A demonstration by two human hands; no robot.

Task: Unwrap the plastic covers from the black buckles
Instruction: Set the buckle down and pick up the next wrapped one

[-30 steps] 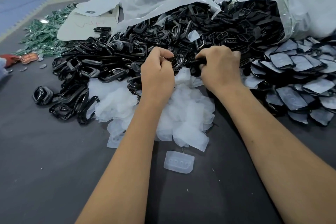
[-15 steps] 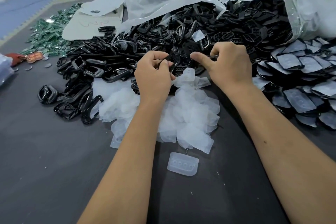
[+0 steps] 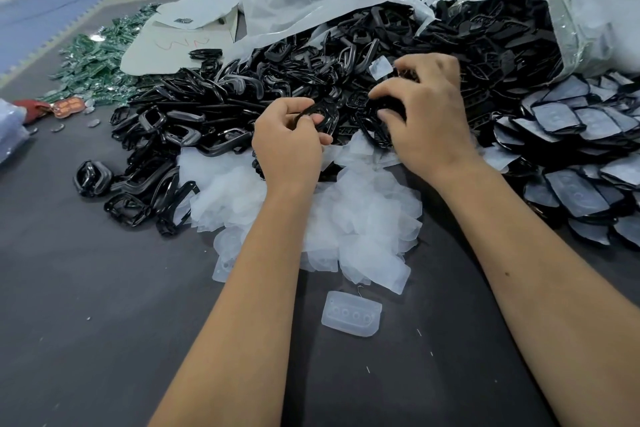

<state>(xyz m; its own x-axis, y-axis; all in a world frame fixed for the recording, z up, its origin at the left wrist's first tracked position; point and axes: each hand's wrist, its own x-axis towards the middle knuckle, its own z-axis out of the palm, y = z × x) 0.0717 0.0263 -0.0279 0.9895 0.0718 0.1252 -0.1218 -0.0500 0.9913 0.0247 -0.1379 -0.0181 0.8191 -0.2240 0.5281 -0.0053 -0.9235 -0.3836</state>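
The left hand [image 3: 287, 146] pinches a black buckle [image 3: 320, 116]; the right hand [image 3: 427, 114], fingers curled, grips another in the pile. Bare desk [image 3: 86, 322] lies nearer, behind both wrists.

Lighting is even, diffuse and moderately bright, apparently overhead. Shadows under the forearms on the bench [image 3: 86, 340] are soft and faint. Glare spots show on the clear bag [image 3: 588, 10] and glossy black buckles [image 3: 194, 104]. Wide-angle distortion bends the frame edges. The far background is soft; fingertips show slight blur.
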